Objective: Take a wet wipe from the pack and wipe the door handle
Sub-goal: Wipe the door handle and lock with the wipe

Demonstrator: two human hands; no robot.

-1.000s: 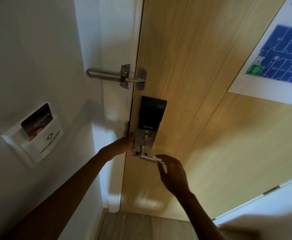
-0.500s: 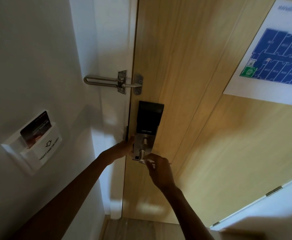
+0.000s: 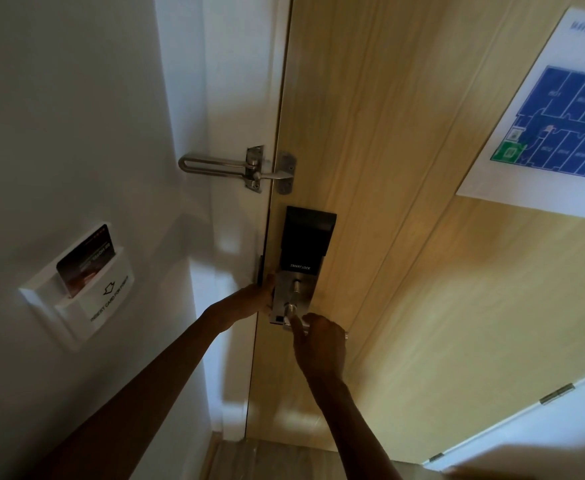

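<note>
From the head camera, the right hand (image 3: 322, 341) is closed around the metal door handle (image 3: 290, 310), covering most of the lever; a bit of white shows near its fingers, but whether this is the wet wipe cannot be told. The left hand (image 3: 254, 299) rests on the edge of the wooden door (image 3: 405, 271), just beside the smart lock (image 3: 305, 237); its grip is hidden. A swing bar latch (image 3: 239, 168) sits above. A key card holder (image 3: 83, 282) is on the wall.
</note>
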